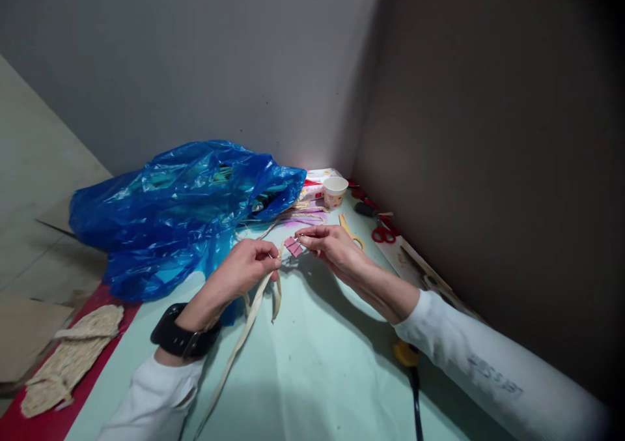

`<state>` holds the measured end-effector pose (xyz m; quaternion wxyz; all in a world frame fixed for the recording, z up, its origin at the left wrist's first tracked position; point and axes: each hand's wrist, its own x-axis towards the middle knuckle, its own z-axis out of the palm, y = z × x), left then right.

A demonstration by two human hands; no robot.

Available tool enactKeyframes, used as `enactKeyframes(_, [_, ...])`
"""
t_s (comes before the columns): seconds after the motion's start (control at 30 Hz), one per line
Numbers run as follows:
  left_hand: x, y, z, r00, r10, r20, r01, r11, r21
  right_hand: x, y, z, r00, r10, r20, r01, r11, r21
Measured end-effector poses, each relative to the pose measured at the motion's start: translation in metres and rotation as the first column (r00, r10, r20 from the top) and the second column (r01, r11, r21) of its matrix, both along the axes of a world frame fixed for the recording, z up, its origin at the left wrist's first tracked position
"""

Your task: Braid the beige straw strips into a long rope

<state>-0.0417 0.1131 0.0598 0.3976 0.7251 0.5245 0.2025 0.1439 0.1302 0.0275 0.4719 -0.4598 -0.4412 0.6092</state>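
Observation:
My left hand [244,270] is closed in a pinch on the upper ends of pale tan flat strips [254,317], which trail down over the pale green table top [317,369] toward me. A black watch sits on that wrist. My right hand [332,245] pinches a small pink binder clip [293,246] right beside the strip ends at my left fingertips. Both hands meet above the middle of the table.
A big blue plastic bag [180,213] lies at the back left. Behind the hands stand a paper cup [335,191] and a box; red scissors [384,232] and yellow-handled scissors [350,231] lie at the right by the dark wall. Woven straw pieces [68,356] rest at the lower left.

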Motion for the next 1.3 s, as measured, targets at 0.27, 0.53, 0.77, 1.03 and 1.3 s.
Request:
enactKeyframes(0.27, [0.001, 0.003, -0.010, 0.996, -0.047, -0.073, 0.053, 0.995, 0.086, -0.003, -0.001, -0.002, 0.998, 0.022, 0.051, -0.023, 0.999, 0.025])
enactKeyframes(0.53, [0.005, 0.004, -0.022, 1.000, -0.023, -0.019, 0.024, 0.999, 0.047, -0.007, 0.000, -0.009, 0.991, 0.046, 0.125, -0.056, 0.995, 0.080])
enactKeyframes(0.77, [0.005, 0.006, -0.050, 0.981, 0.113, 0.154, -0.073, 0.967, -0.245, -0.010, 0.013, -0.018, 0.945, 0.125, 0.303, -0.183, 0.968, 0.172])
enactKeyframes(1.03, [0.008, 0.008, -0.064, 0.957, 0.176, 0.231, -0.075, 0.918, -0.390, -0.006, 0.028, -0.034, 0.834, 0.219, 0.507, -0.328, 0.935, 0.135])
enactKeyframes(1.3, [0.008, -0.001, -0.056, 0.973, 0.097, 0.208, -0.005, 0.916, -0.402, -0.005, 0.022, -0.032, 0.728, 0.186, 0.660, -0.390, 0.904, 0.176])
